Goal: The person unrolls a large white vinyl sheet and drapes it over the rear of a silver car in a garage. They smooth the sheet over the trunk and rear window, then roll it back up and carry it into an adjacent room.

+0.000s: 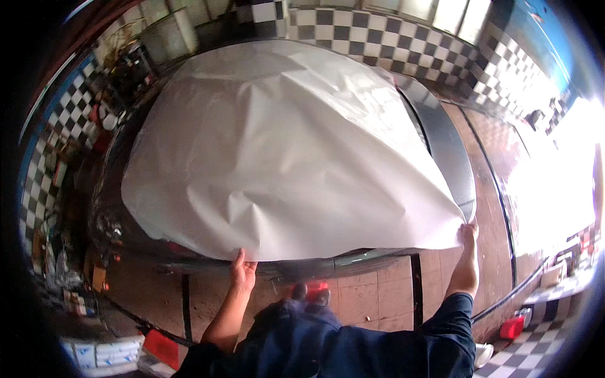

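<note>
A large white sheet [302,170], smooth and slightly shiny, lies creased over most of a dark grey car [441,129]. Folds fan out across its middle and toward its near edge. My left hand [242,272] pinches that near edge left of centre, one finger lying on top of the sheet. Over at the near right corner, my right hand [468,234] is closed on the sheet and draws it out to a point beside the car's uncovered right part. Whether the sheet is paper or film I cannot tell.
I stand at the car's near side on a tiled floor [378,293] crossed by dark strips. Cluttered shelves [63,283] line the left wall. A red box [161,348] and white-and-blue packages [104,353] sit at lower left; a red container [512,327] is at lower right.
</note>
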Available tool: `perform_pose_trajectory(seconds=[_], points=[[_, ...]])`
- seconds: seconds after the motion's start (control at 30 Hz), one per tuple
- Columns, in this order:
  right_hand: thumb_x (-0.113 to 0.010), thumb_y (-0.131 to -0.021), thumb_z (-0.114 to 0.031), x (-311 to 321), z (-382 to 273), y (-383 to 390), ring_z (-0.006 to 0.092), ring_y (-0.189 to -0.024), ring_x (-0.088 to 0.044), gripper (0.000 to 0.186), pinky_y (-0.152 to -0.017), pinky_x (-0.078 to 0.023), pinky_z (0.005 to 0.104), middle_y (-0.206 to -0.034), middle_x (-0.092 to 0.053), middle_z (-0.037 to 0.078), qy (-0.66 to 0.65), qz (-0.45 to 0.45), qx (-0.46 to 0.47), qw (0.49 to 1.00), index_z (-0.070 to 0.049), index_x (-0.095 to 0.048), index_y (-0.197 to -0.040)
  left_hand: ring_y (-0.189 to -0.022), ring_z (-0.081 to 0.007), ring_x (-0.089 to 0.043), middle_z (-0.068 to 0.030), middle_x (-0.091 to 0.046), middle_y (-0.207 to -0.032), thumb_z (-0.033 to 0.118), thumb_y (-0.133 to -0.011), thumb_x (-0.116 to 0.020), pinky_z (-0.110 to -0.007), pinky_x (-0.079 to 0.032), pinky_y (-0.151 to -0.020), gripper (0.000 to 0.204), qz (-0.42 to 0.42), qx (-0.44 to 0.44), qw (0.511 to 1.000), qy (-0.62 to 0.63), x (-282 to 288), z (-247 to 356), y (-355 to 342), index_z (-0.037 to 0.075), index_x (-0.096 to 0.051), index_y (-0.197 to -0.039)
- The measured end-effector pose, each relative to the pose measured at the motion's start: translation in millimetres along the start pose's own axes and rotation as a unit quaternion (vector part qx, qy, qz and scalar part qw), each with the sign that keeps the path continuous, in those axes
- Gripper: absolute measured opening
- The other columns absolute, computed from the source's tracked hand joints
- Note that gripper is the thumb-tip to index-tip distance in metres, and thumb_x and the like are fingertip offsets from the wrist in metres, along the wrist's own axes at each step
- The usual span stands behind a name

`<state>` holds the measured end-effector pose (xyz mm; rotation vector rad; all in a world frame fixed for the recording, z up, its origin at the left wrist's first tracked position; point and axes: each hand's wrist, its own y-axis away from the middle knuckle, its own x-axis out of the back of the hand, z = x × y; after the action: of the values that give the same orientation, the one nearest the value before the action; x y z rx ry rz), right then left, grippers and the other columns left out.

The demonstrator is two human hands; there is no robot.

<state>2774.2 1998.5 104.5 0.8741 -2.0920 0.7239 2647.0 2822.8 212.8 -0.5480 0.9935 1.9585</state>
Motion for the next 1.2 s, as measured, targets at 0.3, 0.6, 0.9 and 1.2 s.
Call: perform_pose_trajectory(seconds=[0.3, 0.6, 0.9, 1.2], points=[[-0.062, -0.064, -0.008, 48.1, -114.3, 47.4, 0.0177, -0.054, -0.058, 0.012, -0.052, -0.048, 0.0301, -0.063, -0.061, 0.01, -0.184, -0.029, -0.208, 0.96, 0.001, -0.062, -0.072, -0.097, -0.0167, -0.051, -0.0043, -0.055, -0.103, 0.021, -0.081, -0.06, -0.03, -0.046, -0.08, 0.029, 0.034, 0.023, 0.999, -0.01, 7.3, -1.4, -1.0, 0.006, -0.052, -0.104], [-0.062, -0.063, -0.01, 22.4, -69.1, 30.6, 0.0175, -0.059, -0.058, 0.015, -0.055, -0.047, 0.0306, -0.068, -0.061, 0.01, -0.162, 0.001, -0.179, 0.97, 0.0, -0.06, -0.075, -0.101, -0.0178, -0.05, -0.005, -0.053, -0.108, 0.021, -0.082, -0.058, -0.032, -0.045, -0.083, 0.031, 0.033, 0.025, 0.999, -0.005, 10.4, -5.7, -7.4, 0.006, -0.049, -0.108], [-0.048, -0.071, -0.004, 23.8, -46.2, 23.7, 0.0123, -0.035, -0.042, 0.015, -0.03, -0.032, 0.026, -0.047, -0.045, 0.003, -0.276, -0.086, -0.16, 0.944, -0.008, -0.049, -0.057, -0.099, -0.017, -0.05, -0.0034, -0.053, -0.103, 0.019, -0.082, -0.058, -0.034, -0.046, -0.084, 0.028, 0.039, 0.013, 0.999, 0.014, 0.2, -6.4, 0.8, 0.007, -0.049, -0.106], [-0.046, -0.069, -0.002, 22.5, -52.0, 14.5, 0.0136, -0.037, -0.041, 0.011, -0.033, -0.033, 0.0259, -0.051, -0.047, 0.005, -0.316, -0.059, -0.167, 0.932, -0.003, -0.048, -0.058, -0.098, -0.0179, -0.051, -0.0045, -0.053, -0.103, 0.018, -0.081, -0.059, -0.035, -0.045, -0.085, 0.03, 0.04, -0.009, 0.999, 0.024, 5.1, -12.9, 1.4, 0.008, -0.048, -0.107]])
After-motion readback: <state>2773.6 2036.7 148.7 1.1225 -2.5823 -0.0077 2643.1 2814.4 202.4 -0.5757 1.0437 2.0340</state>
